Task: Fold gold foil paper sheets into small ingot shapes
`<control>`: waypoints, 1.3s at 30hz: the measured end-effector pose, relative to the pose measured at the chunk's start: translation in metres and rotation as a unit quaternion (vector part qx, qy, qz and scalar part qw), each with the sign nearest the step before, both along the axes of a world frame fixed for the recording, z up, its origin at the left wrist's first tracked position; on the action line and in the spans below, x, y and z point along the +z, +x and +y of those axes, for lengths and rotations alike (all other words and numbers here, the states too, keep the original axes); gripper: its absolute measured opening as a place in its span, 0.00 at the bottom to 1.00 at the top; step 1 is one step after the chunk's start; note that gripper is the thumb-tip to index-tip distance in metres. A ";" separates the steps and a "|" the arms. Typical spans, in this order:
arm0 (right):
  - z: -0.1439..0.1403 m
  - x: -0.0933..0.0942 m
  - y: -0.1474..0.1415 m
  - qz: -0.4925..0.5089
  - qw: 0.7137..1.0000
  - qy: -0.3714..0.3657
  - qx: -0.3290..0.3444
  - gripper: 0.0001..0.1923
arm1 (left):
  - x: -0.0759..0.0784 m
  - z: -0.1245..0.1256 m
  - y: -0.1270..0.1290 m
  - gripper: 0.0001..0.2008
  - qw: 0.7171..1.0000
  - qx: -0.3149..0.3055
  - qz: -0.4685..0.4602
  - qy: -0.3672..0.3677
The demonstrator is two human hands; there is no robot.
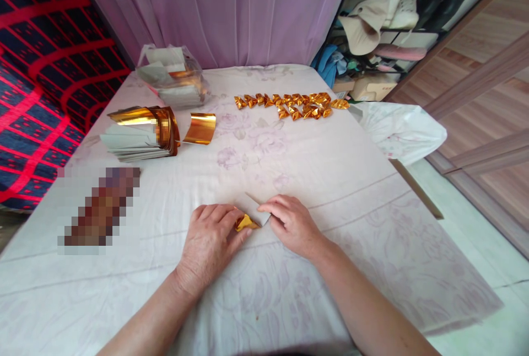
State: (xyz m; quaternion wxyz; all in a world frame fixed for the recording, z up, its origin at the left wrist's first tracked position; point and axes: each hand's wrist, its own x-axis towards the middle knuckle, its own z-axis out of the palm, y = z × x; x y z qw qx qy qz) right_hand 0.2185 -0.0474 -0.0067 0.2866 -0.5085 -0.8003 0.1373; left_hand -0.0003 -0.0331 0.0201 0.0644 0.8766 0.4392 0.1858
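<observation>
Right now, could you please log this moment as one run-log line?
left hand: pressing gold foil paper | right hand: pinching same paper | folded gold pieces: rowed far side | foil stack: far left

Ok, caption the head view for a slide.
Both hands, left hand and right hand, fold a gold foil paper sheet on a floral white tablecloth.

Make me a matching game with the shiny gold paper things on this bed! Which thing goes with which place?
Things:
1. half-folded gold paper
2. row of folded gold pieces
3. stack of gold sheets
4. clear bag of sheets

Places:
A. far end, near the purple curtain
B. between the left hand and right hand
C. left side of the bed sheet
D. far right, in a line

Pairs: 1-B, 2-D, 3-C, 4-A
</observation>
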 end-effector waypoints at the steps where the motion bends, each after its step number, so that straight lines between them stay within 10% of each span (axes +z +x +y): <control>1: 0.000 0.000 0.000 0.001 1.000 0.005 0.006 0.22 | -0.001 -0.002 0.002 0.12 1.000 0.003 0.005 -0.002; 19: -0.006 0.013 -0.012 -0.080 0.987 0.130 0.040 0.08 | -0.011 0.017 -0.007 0.03 0.998 -0.036 -0.012 0.046; 39: -0.008 0.008 -0.020 -0.070 0.989 0.085 0.101 0.08 | -0.009 -0.010 -0.011 0.07 0.996 -0.011 0.040 0.080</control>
